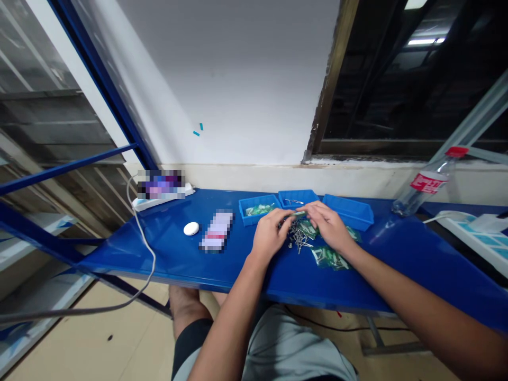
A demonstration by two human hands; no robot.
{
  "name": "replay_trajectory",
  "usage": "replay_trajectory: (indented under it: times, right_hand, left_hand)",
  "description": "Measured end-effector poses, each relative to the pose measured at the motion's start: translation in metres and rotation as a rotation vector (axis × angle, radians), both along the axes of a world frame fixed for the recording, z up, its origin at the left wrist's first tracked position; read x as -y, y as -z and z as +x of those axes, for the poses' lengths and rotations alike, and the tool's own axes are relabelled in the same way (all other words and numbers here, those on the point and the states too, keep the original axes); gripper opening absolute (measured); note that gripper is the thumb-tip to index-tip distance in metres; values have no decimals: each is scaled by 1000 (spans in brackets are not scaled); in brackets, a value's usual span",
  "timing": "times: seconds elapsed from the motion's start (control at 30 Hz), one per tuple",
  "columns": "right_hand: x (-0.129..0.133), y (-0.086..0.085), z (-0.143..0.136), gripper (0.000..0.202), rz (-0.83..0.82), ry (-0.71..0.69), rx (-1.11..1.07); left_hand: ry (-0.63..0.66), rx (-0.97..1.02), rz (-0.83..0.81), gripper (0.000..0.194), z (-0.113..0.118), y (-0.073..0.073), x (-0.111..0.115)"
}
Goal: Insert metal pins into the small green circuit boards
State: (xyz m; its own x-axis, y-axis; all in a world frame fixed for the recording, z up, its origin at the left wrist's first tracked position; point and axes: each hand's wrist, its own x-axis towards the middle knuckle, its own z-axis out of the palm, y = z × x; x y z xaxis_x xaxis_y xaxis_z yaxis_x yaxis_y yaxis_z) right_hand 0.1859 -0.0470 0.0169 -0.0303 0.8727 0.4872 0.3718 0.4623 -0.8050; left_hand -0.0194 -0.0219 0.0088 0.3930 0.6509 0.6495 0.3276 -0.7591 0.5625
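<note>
Both hands meet over the blue table, fingers pinched on a small green packet between them. My left hand holds its left end and my right hand its right end. Beneath them lies a pile of loose metal screws. Small green bags of parts lie by my right wrist. Just behind my left hand, a blue tray holds similar green packets. A middle blue tray contains a few thin metal pieces. Behind my right hand is a third blue tray.
On the blue table are a white round object and a blurred phone at the left. A power strip lies further back. A plastic bottle stands at the right, beside a white-and-blue object.
</note>
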Motion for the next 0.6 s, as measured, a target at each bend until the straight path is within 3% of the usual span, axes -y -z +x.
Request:
replay_trajectory:
  times: [0.07,0.17,0.3,0.4,0.5,0.6]
  right_hand:
    - [1,-1,1,33,120,-16,98]
    - [-1,1,1,29,145,-54,150]
    - [-6,10,-2,28,-10,-17,-78]
    - [-9,14,-3,39,-170,-33,-304]
    - [-9,12,-3,47,-242,-89,-361]
    - [-9,10,-3,47,-221,-25,-365]
  left_hand:
    - [-25,-41,9,23,0,-2,1]
    - [-44,-101,42,21,-1,-3,1]
    - [-66,5,-62,27,1,-1,1]
    - [1,159,-218,39,5,2,0]
    - [96,275,-291,41,7,5,-3]
    - [59,302,-232,35,7,6,-4]
